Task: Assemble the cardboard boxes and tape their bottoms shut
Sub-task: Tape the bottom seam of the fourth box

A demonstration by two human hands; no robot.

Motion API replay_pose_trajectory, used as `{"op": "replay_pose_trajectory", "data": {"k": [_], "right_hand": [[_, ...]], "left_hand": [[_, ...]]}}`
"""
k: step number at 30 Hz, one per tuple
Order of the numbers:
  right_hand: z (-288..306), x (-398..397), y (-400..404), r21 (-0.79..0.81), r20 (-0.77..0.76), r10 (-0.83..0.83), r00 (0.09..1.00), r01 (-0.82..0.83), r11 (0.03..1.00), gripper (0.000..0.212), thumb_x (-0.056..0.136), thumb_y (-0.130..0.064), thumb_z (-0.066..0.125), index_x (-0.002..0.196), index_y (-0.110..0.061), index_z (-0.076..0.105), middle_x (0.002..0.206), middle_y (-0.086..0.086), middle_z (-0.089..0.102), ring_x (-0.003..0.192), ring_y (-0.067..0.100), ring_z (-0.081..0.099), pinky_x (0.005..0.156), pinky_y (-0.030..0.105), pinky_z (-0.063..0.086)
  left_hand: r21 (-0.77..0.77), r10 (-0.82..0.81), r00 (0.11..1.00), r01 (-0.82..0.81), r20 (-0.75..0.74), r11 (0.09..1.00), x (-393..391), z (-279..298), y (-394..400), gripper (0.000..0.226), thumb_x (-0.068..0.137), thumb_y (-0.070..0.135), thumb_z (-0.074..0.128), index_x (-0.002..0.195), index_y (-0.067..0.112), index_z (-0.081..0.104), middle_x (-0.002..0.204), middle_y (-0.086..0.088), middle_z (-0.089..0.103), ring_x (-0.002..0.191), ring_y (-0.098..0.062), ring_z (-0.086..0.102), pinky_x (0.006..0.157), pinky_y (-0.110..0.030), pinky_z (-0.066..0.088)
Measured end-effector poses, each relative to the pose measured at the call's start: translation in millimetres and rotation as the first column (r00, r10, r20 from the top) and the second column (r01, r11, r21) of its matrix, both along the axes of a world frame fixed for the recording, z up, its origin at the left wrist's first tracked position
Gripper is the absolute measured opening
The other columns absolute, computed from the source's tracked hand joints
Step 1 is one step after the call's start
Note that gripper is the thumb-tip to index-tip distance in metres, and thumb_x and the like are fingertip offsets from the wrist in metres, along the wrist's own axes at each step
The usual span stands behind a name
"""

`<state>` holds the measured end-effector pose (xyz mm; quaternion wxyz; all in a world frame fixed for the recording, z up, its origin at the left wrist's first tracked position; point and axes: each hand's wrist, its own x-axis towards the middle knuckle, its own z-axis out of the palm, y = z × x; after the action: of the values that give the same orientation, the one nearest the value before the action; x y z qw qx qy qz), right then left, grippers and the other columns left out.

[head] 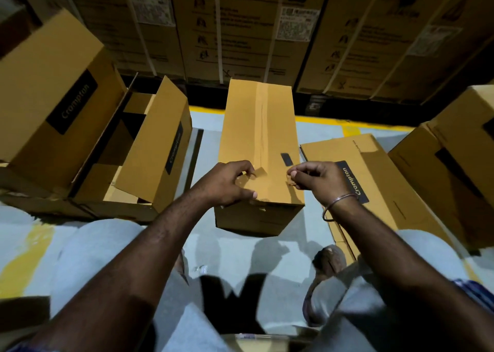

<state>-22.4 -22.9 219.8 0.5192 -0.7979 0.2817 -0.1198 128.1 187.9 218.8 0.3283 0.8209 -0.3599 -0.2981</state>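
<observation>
Head: hands tape box

Left hand is covering the near left part of the taped box; whatever its fingers are pinching is too small to read, maybe a tape end. Right hand is curling over something tiny, unidentifiable. Box's underside and far end are hidden. Open box at left is hiding its interior in shadow. Right-hand stacked boxes are getting cropped by the frame edge. Print on the rear cartons is blurring out, apart from "CAUTION". Foot is partly hidden behind the right forearm.
</observation>
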Motion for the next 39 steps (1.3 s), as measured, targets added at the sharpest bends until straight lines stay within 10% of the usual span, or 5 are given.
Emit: {"op": "replay_pose_trajectory", "data": {"k": [13,21,24,31,39], "right_hand": [[-10,18,27,-0.224,-0.098,0.142,0.985,-0.161,0.961,0.012,0.087,-0.033,0.080,0.078,-0.025,0.081,0.070,-0.010,0.074,0.070,0.006,0.070,0.067,0.033,0.059],[-28,13,-4,-0.149,-0.248,-0.053,0.967,0.016,0.989,0.021,0.082,-0.033,0.084,0.064,-0.024,0.076,0.063,-0.007,0.072,0.067,0.015,0.070,0.066,0.031,0.057],[-37,-8,-41,-0.200,-0.307,-0.230,0.924,0.174,0.964,0.021,0.080,-0.028,0.080,0.062,-0.018,0.074,0.063,0.000,0.071,0.070,0.025,0.070,0.068,0.033,0.055],[-76,-86,-128,-0.423,-0.551,-0.600,0.580,0.426,0.800,0.018,0.081,-0.033,0.072,0.085,-0.015,0.074,0.085,0.009,0.072,0.081,0.031,0.066,0.074,0.036,0.054],[-105,-74,-127,-0.438,-0.596,-0.597,0.536,0.406,0.802,0.018,0.080,-0.036,0.071,0.083,-0.018,0.072,0.084,0.007,0.070,0.080,0.030,0.066,0.079,0.041,0.058]], "left_hand": [[0.008,-0.080,0.994,0.079,0.072,0.997,-10,-7,-10,0.040,0.087,0.040,0.083,0.118,0.033,0.059,0.105,0.003,0.067,0.082,-0.017,0.063,0.060,-0.035,0.053],[0.001,-0.071,0.961,0.075,-0.267,0.997,7,12,-3,0.097,0.077,0.033,0.091,0.157,0.041,0.036,0.131,-0.006,0.058,0.072,0.010,0.065,0.065,-0.016,0.059],[0.120,-0.168,0.938,0.213,-0.302,0.970,34,19,20,0.086,0.078,0.033,0.089,0.151,0.042,0.044,0.123,0.000,0.058,0.091,-0.002,0.066,0.082,-0.044,0.062],[0.524,-0.216,0.970,0.240,-0.108,0.817,133,-20,95,0.033,0.090,0.042,0.077,0.112,0.020,0.070,0.114,-0.006,0.070,0.099,-0.017,0.066,0.076,-0.027,0.053],[0.534,-0.089,0.990,0.133,-0.109,0.835,156,-54,97,0.009,0.098,0.022,0.071,0.100,0.014,0.074,0.109,-0.010,0.070,0.099,-0.024,0.065,0.075,-0.035,0.050]]}}
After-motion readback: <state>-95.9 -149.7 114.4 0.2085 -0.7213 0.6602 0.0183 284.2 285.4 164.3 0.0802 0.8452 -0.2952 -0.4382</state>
